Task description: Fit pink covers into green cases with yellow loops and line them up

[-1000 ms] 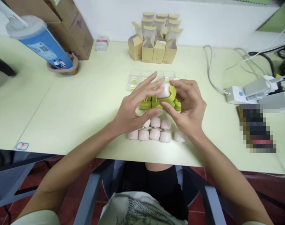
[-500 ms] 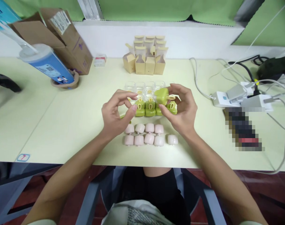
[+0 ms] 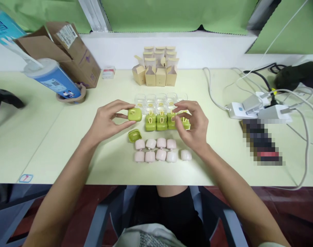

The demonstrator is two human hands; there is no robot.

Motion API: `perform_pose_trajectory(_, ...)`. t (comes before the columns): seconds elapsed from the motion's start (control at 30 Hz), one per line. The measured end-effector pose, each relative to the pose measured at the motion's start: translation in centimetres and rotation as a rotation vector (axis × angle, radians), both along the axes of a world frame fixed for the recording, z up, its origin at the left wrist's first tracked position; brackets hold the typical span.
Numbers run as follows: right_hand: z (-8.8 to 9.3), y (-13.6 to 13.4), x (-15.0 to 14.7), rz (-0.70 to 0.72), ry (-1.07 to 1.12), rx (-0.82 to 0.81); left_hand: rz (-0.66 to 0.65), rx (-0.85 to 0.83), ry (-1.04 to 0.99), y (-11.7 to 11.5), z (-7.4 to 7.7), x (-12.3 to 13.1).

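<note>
My left hand (image 3: 112,120) pinches a small glossy green cap with a yellow loop (image 3: 134,115) between thumb and fingertips, above the table. Just below it lies a hollow green shell (image 3: 134,136), its open side up. My right hand (image 3: 191,125) is raised over the right end of the green row, thumb and fingers apart, with nothing visible between them. Several green pieces with yellow loops (image 3: 161,124) stand in two rows, partly hidden by that hand. Nearer to me are several pale pink rounded pieces (image 3: 161,155), one white-pink piece (image 3: 186,155) apart on the right.
Clear plastic cups (image 3: 150,102) stand behind the green rows. Several small open cardboard boxes (image 3: 161,77) are grouped near the wall. On the left are a blue canister (image 3: 57,80) and a large carton (image 3: 81,61); on the right, a power strip (image 3: 240,110) with cables and a blurred dark object (image 3: 262,142).
A green piece was in my right hand; now that hand is empty and my left hand holds one. My left hand has moved left, uncovering the green shell. The view has shifted slightly.
</note>
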State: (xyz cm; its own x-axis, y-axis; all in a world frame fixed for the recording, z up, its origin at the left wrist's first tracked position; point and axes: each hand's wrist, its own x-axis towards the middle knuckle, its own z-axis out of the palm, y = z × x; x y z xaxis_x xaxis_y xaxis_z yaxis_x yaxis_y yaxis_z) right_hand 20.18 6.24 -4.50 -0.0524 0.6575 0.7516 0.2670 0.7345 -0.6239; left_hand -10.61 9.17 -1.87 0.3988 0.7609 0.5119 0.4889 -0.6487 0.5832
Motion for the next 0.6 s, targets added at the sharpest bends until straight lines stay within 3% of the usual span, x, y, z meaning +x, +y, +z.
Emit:
perform_pose_trajectory(0.1,0.1,0.1,0.3,-0.127,-0.012,0.017,0.043,-0.027,0.022,0.8,-1.4,-1.5)
perform_pose_trajectory(0.23,-0.1,0.2,0.1,-0.163,-0.036,0.055,0.092,-0.066,0.022,1.2,-2.9,-1.3)
perform_pose_trajectory(0.4,-0.2,0.3,-0.1,-0.141,-0.058,0.079,0.088,-0.192,-0.039,1.2,-3.5,-0.4)
perform_pose_trajectory(0.6,-0.5,0.3,-0.1,-0.158,-0.086,0.051,0.113,-0.161,0.003,1.1,-4.0,0.2)
